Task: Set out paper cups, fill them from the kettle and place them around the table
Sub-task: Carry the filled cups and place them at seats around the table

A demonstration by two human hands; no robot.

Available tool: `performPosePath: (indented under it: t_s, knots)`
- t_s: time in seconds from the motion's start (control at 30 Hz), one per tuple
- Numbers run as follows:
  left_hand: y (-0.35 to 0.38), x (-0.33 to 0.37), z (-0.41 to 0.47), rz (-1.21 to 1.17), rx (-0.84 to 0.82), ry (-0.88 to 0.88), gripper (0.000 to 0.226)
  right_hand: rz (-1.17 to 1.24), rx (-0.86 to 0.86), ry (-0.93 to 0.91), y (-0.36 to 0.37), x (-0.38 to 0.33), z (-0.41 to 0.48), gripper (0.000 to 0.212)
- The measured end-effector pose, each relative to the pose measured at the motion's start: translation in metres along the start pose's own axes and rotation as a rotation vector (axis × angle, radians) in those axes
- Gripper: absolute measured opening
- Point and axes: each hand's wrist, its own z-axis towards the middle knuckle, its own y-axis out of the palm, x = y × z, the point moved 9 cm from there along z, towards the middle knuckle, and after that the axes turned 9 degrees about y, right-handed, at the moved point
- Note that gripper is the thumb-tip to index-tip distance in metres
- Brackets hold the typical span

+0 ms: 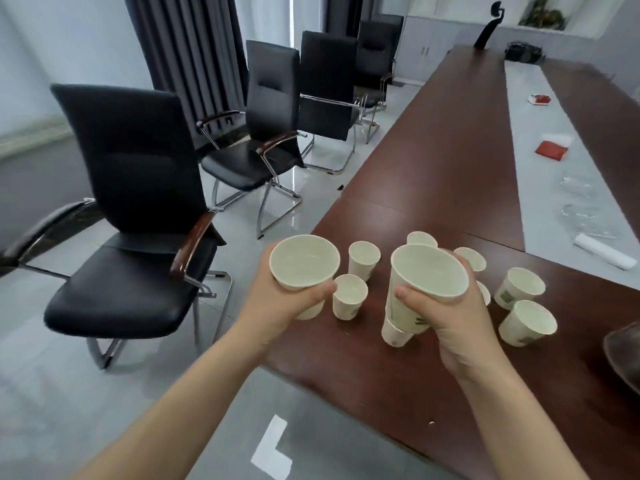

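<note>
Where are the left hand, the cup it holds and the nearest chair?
left hand [273, 303]: head view, thumb side of the hand.
cup in the left hand [304, 263]: head view, inside of its open mouth.
nearest chair [128, 292]: head view, seat cushion.

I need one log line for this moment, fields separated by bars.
left hand: holds single cup | right hand: holds cup stack | table: loose cups stand upright

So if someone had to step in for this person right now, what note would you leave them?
Left grip holds one cup.
Right grip holds a tilted nested stack above the table.
Several cups stand upright on the table's near end.
Done: cups mostly set out.
Left: separate the stack, fill all, place them around the table.
No kettle plainly in view.
</note>
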Motion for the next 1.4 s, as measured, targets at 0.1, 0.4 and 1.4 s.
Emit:
performPosePath:
  t_s: [0.1,0.4,1.4]
  knots:
    - [-0.043,-0.003,0.007,0.021,-0.008,-0.031,0.079,0.024,0.042,-0.007,0.035,-0.001,-0.002,0.059]
    - [-0.133,-0.014,0.051,0.028,0.050,-0.033,0.074,0.027,0.038,0.033,0.117,0.009,0.034,0.086]
    - [-0.037,-0.102,0.364,-0.138,-0.630,-0.082,0.075,-0.051,0.763,0.062,0.150,0.036,0.175,0.073]
